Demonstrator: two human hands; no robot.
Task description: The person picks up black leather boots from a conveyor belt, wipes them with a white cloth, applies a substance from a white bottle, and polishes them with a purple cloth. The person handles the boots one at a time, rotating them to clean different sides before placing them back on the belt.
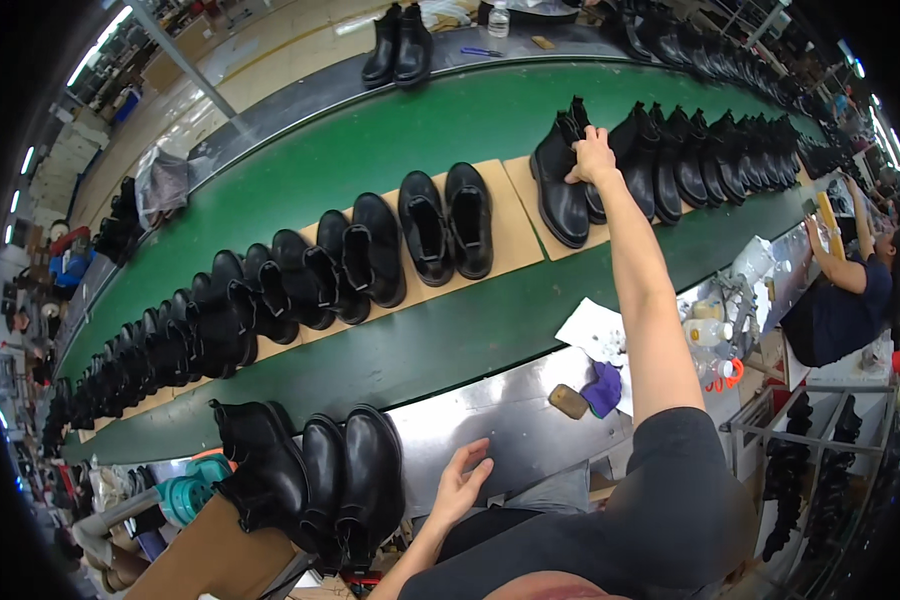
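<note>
Factory hall, viewed from the floor: on a green conveyor [360,130], a pair of black boots [562,195] stands on a cardboard sheet [522,180]. The person's right hand [592,157], half closed, has hold of one at the ankle; the left hand [462,482] is loosely open, empty. The glossy upper is probably light, slippery and scuff-prone; the pliable ankle should grip best.

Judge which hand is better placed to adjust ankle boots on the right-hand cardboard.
Right hand, probably: it reaches onto black ankle boots there; the left hand hangs empty, well short.
</note>
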